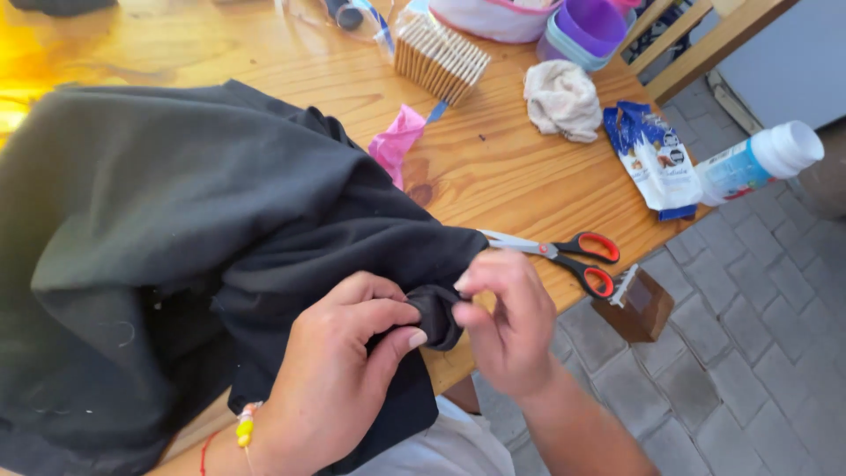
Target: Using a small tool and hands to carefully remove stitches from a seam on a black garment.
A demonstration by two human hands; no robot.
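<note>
A big black cloth [176, 229] fills the left side of the frame and hangs over the near edge of the wooden table [493, 167]. One bunched corner of it sits low in the middle of the frame, and both hands are on it there. The left hand [339, 370] has its thumb and fingers pressed together on the fold, pinching it tight. The right hand [507, 322] pinches the tip of the same fold from the other side, with the fingertips closed.

The red-handled scissors [564, 256] lie just to the right of the hands, very near the table edge, with the blade tips pointing at the cloth. I think a tug on the cloth or a bump from the right wrist could knock them off onto the stone floor. The cloth is heavy on the hanging side, so it might slide off too if the hands let go.

There is bare wood in the middle of the table. At the top are a stack of crackers [441, 57], a pink scrap [397, 141], a crumpled rag [562, 99], a blue snack bag [654, 159] and a white bottle [762, 160] that sticks out past the right edge.
</note>
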